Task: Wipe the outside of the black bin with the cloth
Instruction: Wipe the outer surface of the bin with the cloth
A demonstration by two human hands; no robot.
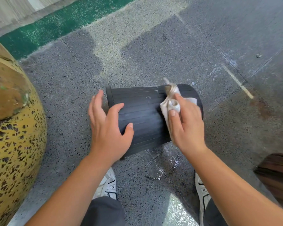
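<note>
The black ribbed bin [144, 111] lies on its side on the speckled grey floor, its rim end to the left. My left hand [109, 128] rests spread on the bin's left part with fingers apart and holds nothing. A dirty white cloth [170, 101] is pressed on the bin's right part under my right hand [186, 126], whose fingers grip it. One end of the cloth sticks up past the bin's far edge. A few pale smears show on the bin's upper side near the cloth.
A large yellow rounded object with dark specks [15, 144] stands close on the left. A green floor strip [59, 25] runs along the back left. My white shoes [108, 185] are just below the bin. A brown object [278, 173] sits at the right edge.
</note>
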